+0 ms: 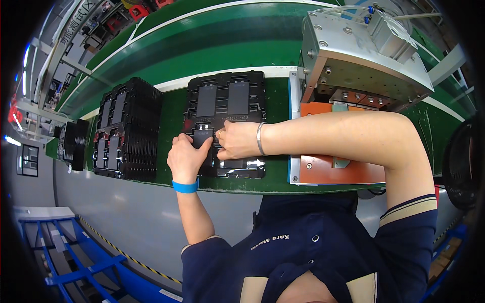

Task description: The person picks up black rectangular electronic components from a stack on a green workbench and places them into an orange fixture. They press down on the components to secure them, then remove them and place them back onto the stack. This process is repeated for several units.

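Note:
A black moulded tray [192, 108] lies on the green bench in front of me, with flat dark-grey batteries [238, 98] in its pockets. At its near left pocket, my left hand [185, 157] grips a flat dark battery [204, 135] by the left side, thumb along its face. My right hand [236, 140] reaches across from the right, fingers curled at the same battery's right edge. Small shiny tabs show at the battery's far end. Its lower part and the near right pocket are partly hidden by my hands.
Left of the tray stands a tall stack of similar black trays [146, 129], with another black stack [76, 144] beyond. To the right is a metal press fixture [348, 60] over an orange plate [303, 169]. A green conveyor [202, 45] runs behind; a blue frame [91, 267] stands lower left.

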A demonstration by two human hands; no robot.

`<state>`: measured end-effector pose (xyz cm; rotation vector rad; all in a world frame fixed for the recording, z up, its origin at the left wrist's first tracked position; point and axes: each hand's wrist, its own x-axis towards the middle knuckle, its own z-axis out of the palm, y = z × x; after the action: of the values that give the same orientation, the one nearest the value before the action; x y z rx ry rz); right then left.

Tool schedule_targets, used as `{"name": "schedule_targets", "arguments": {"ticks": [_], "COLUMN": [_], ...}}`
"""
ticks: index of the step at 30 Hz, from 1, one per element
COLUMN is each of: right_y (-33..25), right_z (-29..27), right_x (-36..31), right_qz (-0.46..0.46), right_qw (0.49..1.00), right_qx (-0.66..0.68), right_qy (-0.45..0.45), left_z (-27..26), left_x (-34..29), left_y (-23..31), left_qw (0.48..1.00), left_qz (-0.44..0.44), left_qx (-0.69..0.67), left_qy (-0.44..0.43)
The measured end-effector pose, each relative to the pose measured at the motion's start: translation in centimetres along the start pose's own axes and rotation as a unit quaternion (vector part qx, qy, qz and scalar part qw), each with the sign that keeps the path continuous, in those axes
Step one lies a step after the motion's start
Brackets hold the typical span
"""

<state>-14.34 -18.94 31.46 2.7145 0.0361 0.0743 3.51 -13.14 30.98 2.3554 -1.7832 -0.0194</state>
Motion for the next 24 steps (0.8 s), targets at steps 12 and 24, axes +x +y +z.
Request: {"name": "schedule_targets", "arguments": {"ticks": [12,24], "right_y": [-2.7,-10.1], "right_z": [-12.8,-13.3], "right_x": [-12.0,-23.6], "right_qz": [0.196,0.538], "right_qw": [0.960,0.828], "right_qx": [0.042,0.087], "right_qy": [0.194,0.133], "left_z": [-1.0,2.9], "left_x": [0.9,8.4], "left_y": [-2.9,9.0], "left_qw": [0.944,0.870], "left_qz": [0.033,0.106], "left_qx": [-0.316,-0.412], "left_qy": [-0.091,-0.248]}}
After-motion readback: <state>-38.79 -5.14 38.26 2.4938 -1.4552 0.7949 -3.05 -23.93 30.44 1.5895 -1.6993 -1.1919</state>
